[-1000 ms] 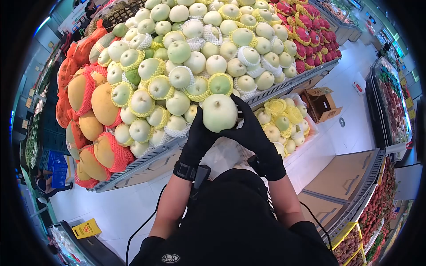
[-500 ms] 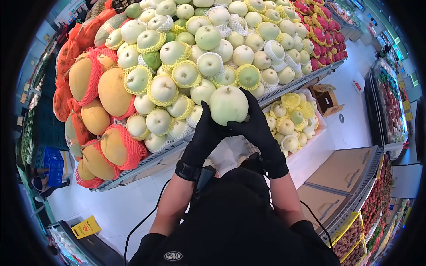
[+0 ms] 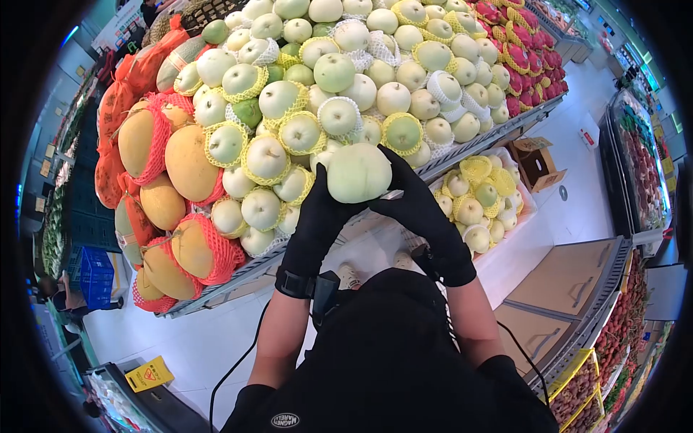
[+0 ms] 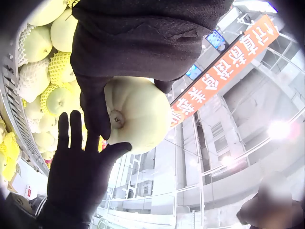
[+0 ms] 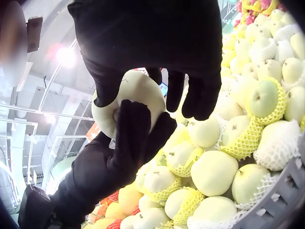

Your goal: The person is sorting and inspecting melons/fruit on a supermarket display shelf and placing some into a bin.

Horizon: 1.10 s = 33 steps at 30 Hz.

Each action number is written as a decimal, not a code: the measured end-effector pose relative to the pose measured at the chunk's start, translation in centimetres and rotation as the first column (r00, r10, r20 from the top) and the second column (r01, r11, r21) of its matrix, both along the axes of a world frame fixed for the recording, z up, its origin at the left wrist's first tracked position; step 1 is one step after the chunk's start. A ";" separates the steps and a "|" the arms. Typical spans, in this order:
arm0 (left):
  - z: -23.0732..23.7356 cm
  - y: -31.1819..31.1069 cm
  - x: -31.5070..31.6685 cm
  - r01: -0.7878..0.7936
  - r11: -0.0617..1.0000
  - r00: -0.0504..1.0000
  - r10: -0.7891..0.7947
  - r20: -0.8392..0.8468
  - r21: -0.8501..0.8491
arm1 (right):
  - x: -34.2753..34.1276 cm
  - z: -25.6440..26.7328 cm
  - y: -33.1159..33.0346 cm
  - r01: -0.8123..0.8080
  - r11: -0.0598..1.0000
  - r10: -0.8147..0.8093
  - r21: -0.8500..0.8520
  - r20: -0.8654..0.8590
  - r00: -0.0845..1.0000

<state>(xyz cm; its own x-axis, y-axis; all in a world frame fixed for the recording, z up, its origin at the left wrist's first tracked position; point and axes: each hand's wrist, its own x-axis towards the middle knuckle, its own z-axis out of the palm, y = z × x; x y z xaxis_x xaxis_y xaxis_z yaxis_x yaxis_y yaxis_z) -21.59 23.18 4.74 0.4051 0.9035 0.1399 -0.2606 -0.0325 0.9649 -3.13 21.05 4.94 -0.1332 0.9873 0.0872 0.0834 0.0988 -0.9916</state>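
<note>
A pale green melon is held up before the front edge of the melon pile. My left hand grips its left side; in the left wrist view that hand has its thumb across the melon beside the round scar. My right hand holds the right side, thumb below and index finger up along it. The right wrist view shows the right hand with its thumb on the melon, the other fingers spread, some off the surface. The left hand is beneath.
Pale melons, many in foam nets, fill the sloping stand. Yellow melons lie left, dragon fruit at the far right. A melon crate and a cardboard box stand right, near an empty-topped rack. A yellow sign is lower left.
The melon has turned between my hands, so its stem, visible on top before, no longer shows in the head view. Over the last half second, melon and hands have shifted slightly left.
</note>
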 end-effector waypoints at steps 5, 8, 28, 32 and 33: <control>2.8 -0.4 1.6 -0.084 0.953 0.959 0.157 -0.235 0.292 | 0.5 1.8 0.8 -0.006 0.991 0.012 0.135 -0.041 0.999; 1.9 0.3 2.5 -0.071 0.931 0.930 0.191 -0.313 0.359 | 1.3 2.0 1.1 0.019 0.985 -0.019 0.173 -0.004 1.000; 1.1 0.6 6.9 -0.268 0.880 0.876 0.392 -0.281 0.391 | 5.8 2.5 1.1 -0.011 0.997 0.012 0.078 -0.005 1.000; 2.1 0.0 7.2 -0.245 0.834 0.839 0.438 -0.323 0.495 | 6.3 3.0 0.9 -0.033 0.991 0.032 0.132 0.004 0.999; 1.7 0.4 6.9 -0.176 0.839 0.802 0.426 -0.419 0.515 | 6.5 2.9 0.9 -0.015 0.988 0.016 0.156 -0.003 1.000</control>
<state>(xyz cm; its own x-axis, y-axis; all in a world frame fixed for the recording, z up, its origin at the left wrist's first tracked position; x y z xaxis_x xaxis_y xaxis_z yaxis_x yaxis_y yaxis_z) -14.68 23.61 6.45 0.2453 0.8832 0.3998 0.3476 -0.4651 0.8142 3.40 21.95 7.84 -0.1477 0.9594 0.2401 0.0768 0.2532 -0.9644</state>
